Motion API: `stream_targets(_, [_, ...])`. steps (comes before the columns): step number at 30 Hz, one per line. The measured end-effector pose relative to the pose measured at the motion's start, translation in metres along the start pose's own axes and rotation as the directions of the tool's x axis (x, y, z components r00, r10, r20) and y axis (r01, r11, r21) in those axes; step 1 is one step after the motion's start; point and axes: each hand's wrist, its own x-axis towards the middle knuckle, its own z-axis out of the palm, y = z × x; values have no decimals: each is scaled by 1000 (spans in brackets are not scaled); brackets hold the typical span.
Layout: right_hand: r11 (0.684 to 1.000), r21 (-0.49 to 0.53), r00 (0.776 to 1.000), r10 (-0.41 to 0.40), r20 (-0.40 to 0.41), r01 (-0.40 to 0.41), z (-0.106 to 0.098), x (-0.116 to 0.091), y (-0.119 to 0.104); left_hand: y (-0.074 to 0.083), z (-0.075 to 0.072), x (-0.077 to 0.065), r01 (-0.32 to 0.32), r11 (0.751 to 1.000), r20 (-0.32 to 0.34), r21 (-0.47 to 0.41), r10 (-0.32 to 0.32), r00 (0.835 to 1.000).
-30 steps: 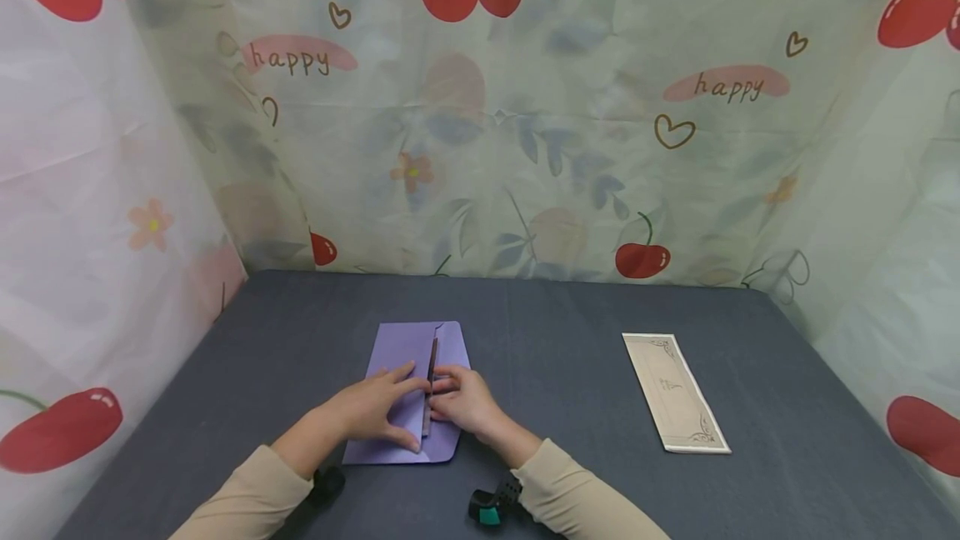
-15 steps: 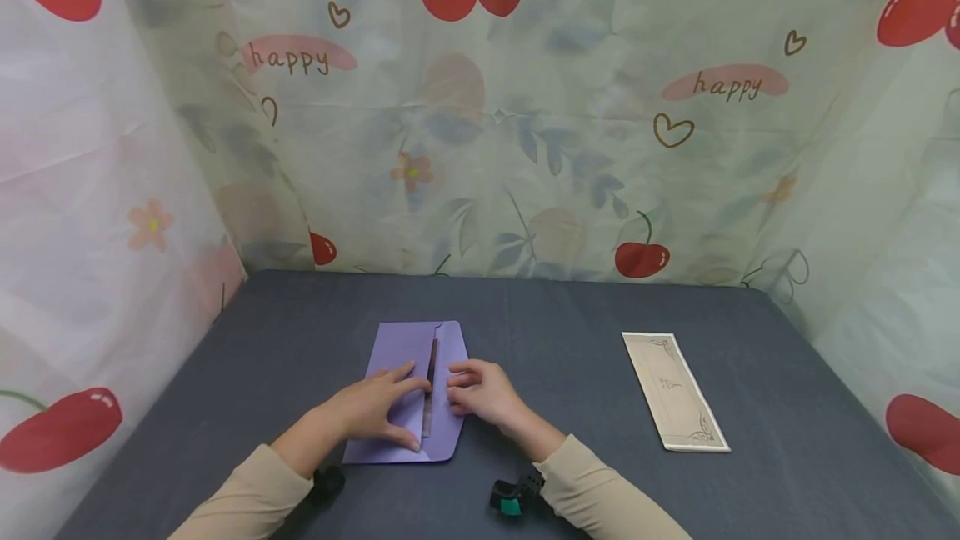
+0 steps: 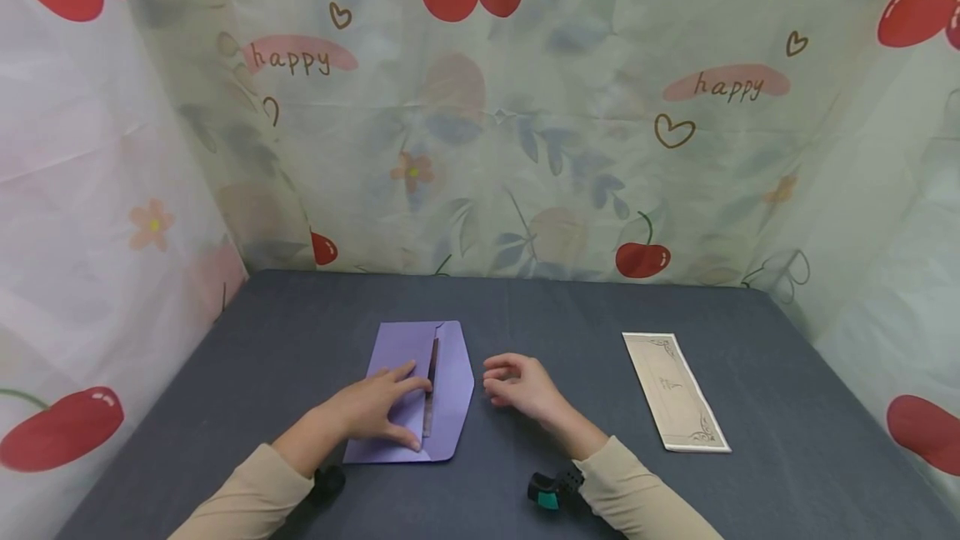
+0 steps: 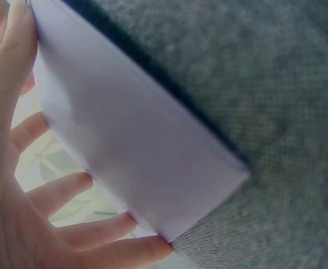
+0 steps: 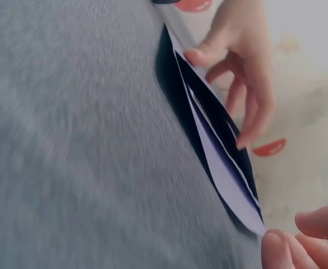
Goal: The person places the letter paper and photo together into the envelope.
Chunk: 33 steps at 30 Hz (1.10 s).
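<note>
A purple envelope lies on the dark table in the head view, its flap opened out to the right. Along the opening, the edge of a dark and greyish insert shows inside; most of it is hidden. My left hand rests on the envelope's body with fingers spread and thumb apart. In the left wrist view, those fingers lie along the envelope's edge. My right hand is just right of the flap, apart from it, fingers loosely bent and holding nothing.
A long beige card with ornamental corners lies on the right part of the dark table. Beneath my right wrist is a black and teal device. Printed curtains enclose the back and both sides.
My right hand has withdrawn from the envelope's opening and moved right, past the flap's edge. The flap now shows whole. My left hand has stayed in place on the envelope.
</note>
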Motion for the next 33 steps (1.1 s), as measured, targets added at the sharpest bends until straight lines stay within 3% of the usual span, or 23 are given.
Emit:
stream_targets(7, [999, -33, 999, 19, -29, -20, -28, -7, 6, 1, 1, -1, 10, 1000, 10, -4, -10, 1000])
stream_targets(16, [995, -82, 992, 39, -124, -50, -71, -17, 13, 1, 0, -1, 31, 999, 16, -11, -31, 999])
stream_targets(25, [980, -169, 965, 54, -258, -100, -120, -31, 19, 3, -2, -3, 14, 1000, 13, -21, -13, 1000])
stream_targets(33, [966, -218, 942, 59, -331, -138, -164, -47, 32, 3, -2, -3, 20, 1000, 12, -23, -20, 1000])
